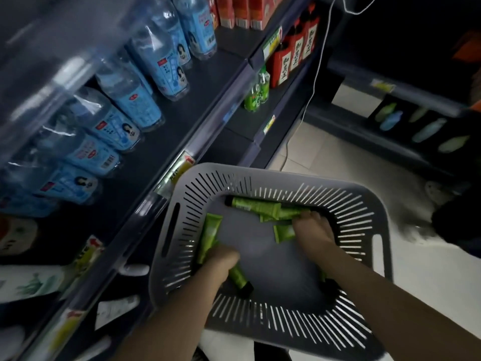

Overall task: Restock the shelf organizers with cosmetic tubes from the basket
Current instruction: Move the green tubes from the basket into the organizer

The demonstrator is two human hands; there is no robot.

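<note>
A grey slotted basket [364, 204] sits low in front of me and holds several green cosmetic tubes with black caps. Both my hands are inside it. My left hand [221, 259] is closed around green tubes [210, 235], one sticking up toward the basket's left wall, another pointing down with its cap [246, 289]. My right hand [313, 231] grips a bunch of green tubes [281, 214] near the far wall. One more green tube [250, 203] lies along the far wall. A tube end peeks out under my right forearm [328, 282].
Dark shelving runs along the left with blue-labelled water bottles [135, 100], red cartons [244, 11], red-labelled dark bottles [294, 56] and small green bottles [257, 95]. White tubes [33, 280] lie on the lower left shelf. A white cable [316, 74] hangs down to the pale floor.
</note>
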